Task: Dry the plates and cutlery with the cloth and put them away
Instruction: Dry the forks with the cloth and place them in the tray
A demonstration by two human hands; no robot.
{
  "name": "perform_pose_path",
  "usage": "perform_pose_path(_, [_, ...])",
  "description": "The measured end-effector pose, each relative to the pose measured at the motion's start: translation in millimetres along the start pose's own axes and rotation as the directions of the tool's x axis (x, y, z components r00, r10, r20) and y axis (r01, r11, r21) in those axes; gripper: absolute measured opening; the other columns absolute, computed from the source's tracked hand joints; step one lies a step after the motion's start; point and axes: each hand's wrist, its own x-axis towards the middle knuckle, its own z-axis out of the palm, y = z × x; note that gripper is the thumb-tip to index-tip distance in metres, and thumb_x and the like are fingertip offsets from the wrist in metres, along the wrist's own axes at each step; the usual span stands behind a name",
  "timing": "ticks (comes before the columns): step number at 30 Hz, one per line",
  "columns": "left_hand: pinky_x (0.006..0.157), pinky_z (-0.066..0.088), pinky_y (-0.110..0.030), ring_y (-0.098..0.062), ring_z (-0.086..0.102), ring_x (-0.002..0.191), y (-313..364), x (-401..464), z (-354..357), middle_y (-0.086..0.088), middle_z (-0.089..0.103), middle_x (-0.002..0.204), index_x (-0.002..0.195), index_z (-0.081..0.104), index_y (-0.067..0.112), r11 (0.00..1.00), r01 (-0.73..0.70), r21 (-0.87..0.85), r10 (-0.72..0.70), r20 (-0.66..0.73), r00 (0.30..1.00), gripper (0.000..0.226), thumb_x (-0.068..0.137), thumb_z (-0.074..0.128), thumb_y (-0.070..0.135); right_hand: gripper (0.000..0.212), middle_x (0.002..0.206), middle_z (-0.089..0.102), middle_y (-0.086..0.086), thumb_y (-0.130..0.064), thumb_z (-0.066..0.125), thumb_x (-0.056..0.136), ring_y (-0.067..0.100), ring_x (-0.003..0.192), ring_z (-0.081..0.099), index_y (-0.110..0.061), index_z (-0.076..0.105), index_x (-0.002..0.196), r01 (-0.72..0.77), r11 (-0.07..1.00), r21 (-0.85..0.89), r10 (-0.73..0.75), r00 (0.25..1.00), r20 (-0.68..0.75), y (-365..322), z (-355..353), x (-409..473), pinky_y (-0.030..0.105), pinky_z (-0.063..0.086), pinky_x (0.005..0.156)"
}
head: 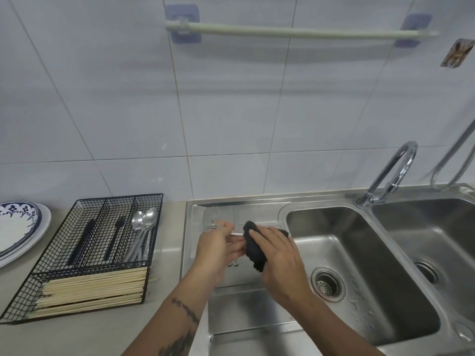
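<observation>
1. Cutlery is what we are drying now: our left hand (218,246) pinches a metal utensil (235,234) by one end over the sink's drainboard (257,299), fingers curled round it. Which kind of utensil it is we cannot tell, since most of it is hidden.
2. Our right hand (277,255) grips the dark cloth (254,250), bunched and wrapped around the utensil's other end, fingers curved over the fabric.
3. Behind our hands, a fork (214,214) and what looks like more flatware lie on the drainboard near the wall; we judge these not yet dried.
4. To the left on the counter stands the black wire caddy (51,255). Its right slot holds several spoons (146,219), two other slots hold dark-handled pieces (84,240), and the front section holds bamboo chopsticks (95,289) lying flat. We judge much of the cutlery already put away.
5. Plates (18,227), a blue-patterned one stacked on a plain white one, sit at the far left edge of the counter, well apart from the sink. Whether they are dry we cannot tell; they look set aside.
6. Left to do, as we judge it: finish this piece, drop it into its slot, then dry the fork and its neighbours.
</observation>
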Motion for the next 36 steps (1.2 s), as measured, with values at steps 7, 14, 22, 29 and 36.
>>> perform_pose_path(7, [0.075, 0.062, -0.032, -0.031, 0.075, 0.099, -0.3, -7.7, -15.7, -0.023, 0.075, 0.103, 0.100, 0.061, 0.002, 0.995, -0.036, 0.097, 0.004, 0.311, 0.951, 0.008, 0.093, 0.065, 0.001, 0.056, 0.105, 0.058, -0.006, 0.013, 0.050, 0.074, 0.017, 0.098, 0.054, -0.021, 0.066, 0.116, -0.093, 0.949, 0.302, 0.126, 0.988, -0.092, 13.3, -2.1, -0.8, 0.031, 0.048, 0.084])
perform_pose_path(14, [0.069, 0.061, -0.033, -0.031, 0.076, 0.087, 3.4, -7.1, -13.4, -0.016, 0.077, 0.094, 0.099, 0.060, 0.012, 0.964, -0.244, 0.107, 0.221, 0.192, 0.956, 0.014, 0.093, 0.066, 0.001, 0.051, 0.101, 0.061, -0.004, 0.007, 0.046, 0.072, 0.020, 0.096, 0.055, -0.021, 0.067, 0.109, -0.098, 0.971, 0.217, 0.093, 0.995, 0.033, 12.0, -17.1, 17.1, 0.037, 0.048, 0.083])
perform_pose_path(22, [0.062, 0.059, -0.026, -0.024, 0.077, 0.078, -3.1, -0.3, -4.2, -0.015, 0.077, 0.087, 0.097, 0.070, 0.004, 0.981, -0.185, -0.065, 0.183, -0.038, 0.982, 0.006, 0.095, 0.064, 0.005, 0.067, 0.137, 0.056, 0.011, 0.003, 0.059, 0.071, 0.031, 0.124, 0.053, -0.008, 0.055, 0.136, 0.125, 0.991, -0.043, -0.130, 0.984, -0.120, -12.1, -5.7, 9.2, 0.045, 0.046, 0.104])
perform_pose_path(29, [0.060, 0.061, -0.030, -0.027, 0.077, 0.073, 3.1, 1.1, -12.9, -0.012, 0.073, 0.069, 0.098, 0.063, 0.003, 0.989, -0.078, -0.128, 0.074, -0.031, 0.997, 0.010, 0.099, 0.053, 0.001, 0.081, 0.155, 0.038, 0.009, 0.005, 0.066, 0.075, 0.027, 0.143, 0.036, -0.013, 0.039, 0.149, 0.036, 0.997, -0.064, -0.037, 0.999, -0.008, -1.3, 0.4, -1.5, 0.047, 0.025, 0.119])
perform_pose_path(36, [0.063, 0.059, -0.029, -0.018, 0.074, 0.065, -2.1, 5.8, -17.6, -0.008, 0.074, 0.069, 0.099, 0.069, 0.003, 0.990, -0.075, -0.117, 0.068, -0.059, 0.996, 0.013, 0.099, 0.056, 0.005, 0.078, 0.142, 0.053, 0.002, -0.013, 0.077, 0.069, 0.025, 0.132, 0.049, -0.017, 0.050, 0.142, 0.143, 0.981, -0.134, -0.141, 0.990, 0.023, -20.2, 2.2, 6.5, 0.054, 0.031, 0.113])
